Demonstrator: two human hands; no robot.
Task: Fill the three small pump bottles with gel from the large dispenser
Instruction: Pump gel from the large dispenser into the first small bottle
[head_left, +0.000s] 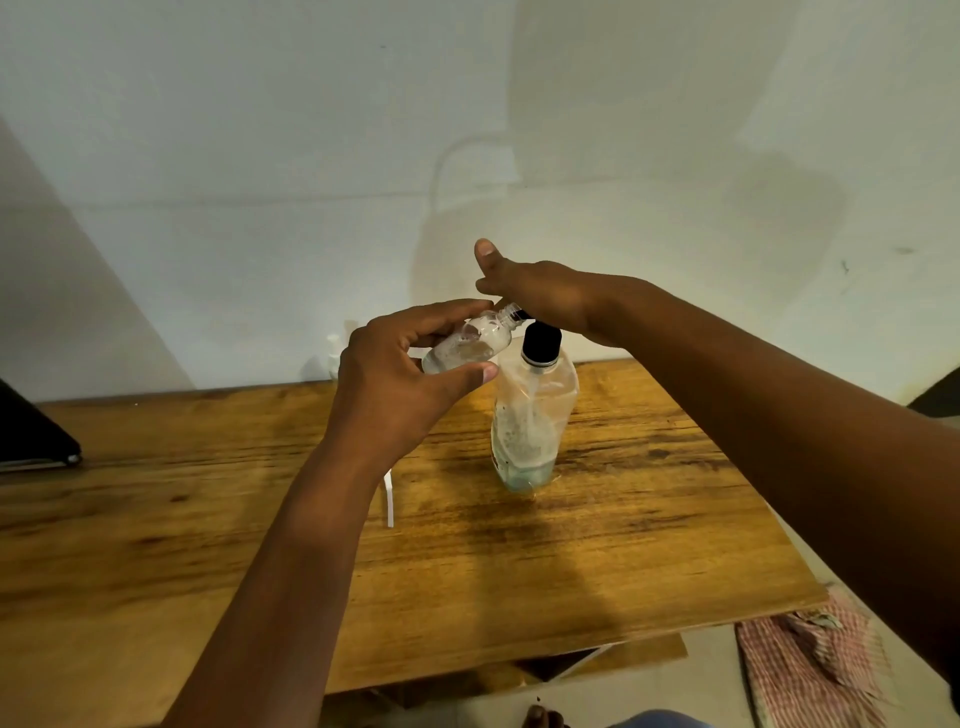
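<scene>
- Though both bottles are clear, no label or writing can be read on either.
- Left hand (400, 374) grips a small bottle (467, 345), tilted, its open neck under the pump.
- Right hand (540, 296) presses the large dispenser (532, 421) pump, mostly hidden; fingers straight.
- Dispenser stands on the wooden counter (649, 530); a white pump top (334, 356) behind is blurred.

A clear large dispenser (532, 421) with black pump collar stands on the streaky brown wood-grain table (208, 519); red-and-white checked cloth (810, 670) at four o'clock.
</scene>
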